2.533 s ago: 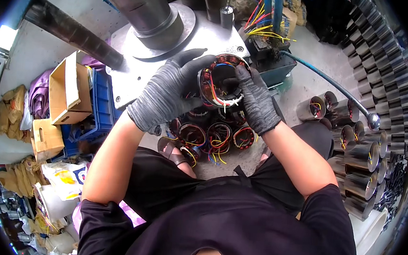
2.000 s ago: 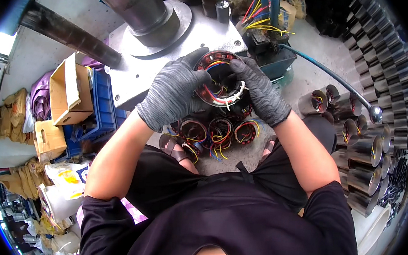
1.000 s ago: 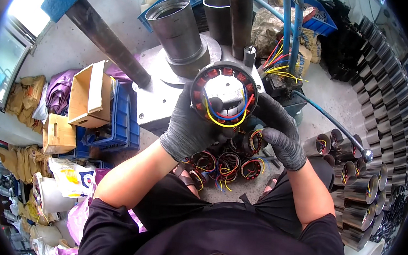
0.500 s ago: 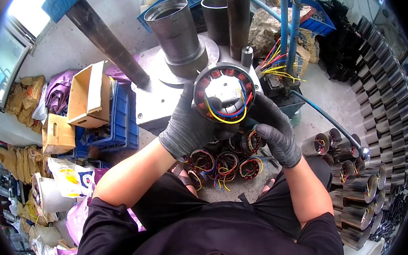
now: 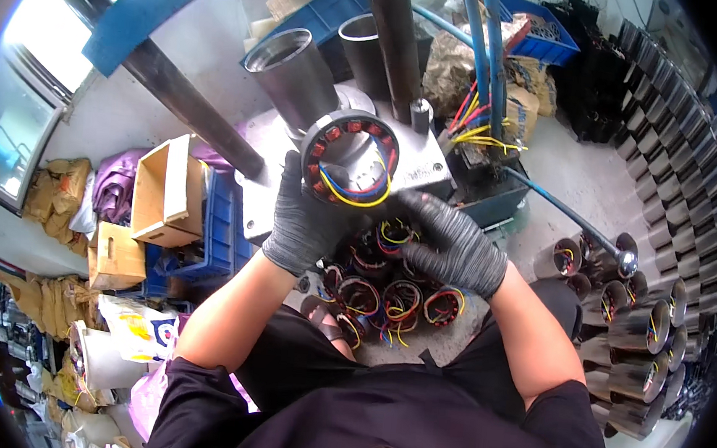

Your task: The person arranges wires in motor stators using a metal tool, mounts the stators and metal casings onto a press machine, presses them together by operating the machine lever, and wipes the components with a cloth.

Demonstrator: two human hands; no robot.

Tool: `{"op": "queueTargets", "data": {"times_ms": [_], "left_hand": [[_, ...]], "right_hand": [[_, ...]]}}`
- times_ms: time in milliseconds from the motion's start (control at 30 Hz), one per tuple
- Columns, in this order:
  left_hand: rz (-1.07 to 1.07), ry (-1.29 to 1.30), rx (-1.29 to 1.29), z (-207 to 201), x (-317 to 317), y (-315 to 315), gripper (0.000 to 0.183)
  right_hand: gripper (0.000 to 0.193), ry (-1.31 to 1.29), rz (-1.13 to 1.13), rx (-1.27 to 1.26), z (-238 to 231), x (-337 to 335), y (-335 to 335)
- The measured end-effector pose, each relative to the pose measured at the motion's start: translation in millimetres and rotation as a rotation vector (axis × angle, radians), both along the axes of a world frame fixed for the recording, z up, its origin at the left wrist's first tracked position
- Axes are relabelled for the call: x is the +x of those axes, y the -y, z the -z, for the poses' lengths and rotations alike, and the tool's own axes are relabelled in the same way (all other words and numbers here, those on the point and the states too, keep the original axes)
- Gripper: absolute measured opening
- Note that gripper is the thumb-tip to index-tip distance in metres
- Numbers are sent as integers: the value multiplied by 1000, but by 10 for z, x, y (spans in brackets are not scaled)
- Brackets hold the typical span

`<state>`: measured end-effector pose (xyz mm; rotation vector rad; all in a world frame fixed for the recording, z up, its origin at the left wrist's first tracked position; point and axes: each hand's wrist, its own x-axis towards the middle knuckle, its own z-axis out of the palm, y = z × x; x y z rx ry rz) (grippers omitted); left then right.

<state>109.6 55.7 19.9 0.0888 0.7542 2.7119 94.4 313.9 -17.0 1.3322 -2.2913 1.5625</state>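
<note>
A motor stator (image 5: pixel 318 150), a dark ring with red-brown windings on its inside and yellow, blue and red leads, is held up over the metal plate. My gloved left hand (image 5: pixel 303 226) grips its lower left side, the fingers partly hidden behind it. To the right, my gloved right hand (image 5: pixel 456 247) is apart from the ring, its fingers spread and nothing visible in it. Below the hands, several more wound stators (image 5: pixel 403 302) with coloured leads lie on the floor between my feet.
A pale metal plate (image 5: pixel 418 165) carries steel cylinders (image 5: pixel 293 71) and dark posts (image 5: pixel 390 41). A blue lever with a ball end (image 5: pixel 627 262) juts out at right. Metal tubes (image 5: pixel 641 324) with wired parts stand nearby. Cardboard boxes (image 5: pixel 158 200) and blue crates (image 5: pixel 228 226) are at left.
My right hand has come off the stator and dropped slightly left. The left hand has carried the stator to the left. The whole view has shifted a little.
</note>
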Motion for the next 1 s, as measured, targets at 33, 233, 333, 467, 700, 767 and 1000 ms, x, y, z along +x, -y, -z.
{"op": "queueTargets", "data": {"times_ms": [33,233,333,467,700,767,1000], "left_hand": [[-150,-77,-231,-123,-24,-19,92],[-906,-777,-1000,-651,-667,678,42],[-1081,-698,-1454,-1070,-974,909,34],[-1115,-661,-1651,-1130,-1498,1289,42],[-915,-494,-1840,-1044,-1601,1234,54],[-917,-521,-1856,-1069,-1534,1147,53],[-896,-570,-1823,-1032,-1574,1146,53]], "right_hand": [[61,-73,33,79,67,10,-17],[68,-81,-51,399,263,19,51],[67,-90,-95,445,278,33,43],[68,-89,-175,543,303,34,161],[74,-68,-221,648,400,71,203],[73,-67,-226,656,406,78,198],[68,-15,-257,720,345,158,212]]}}
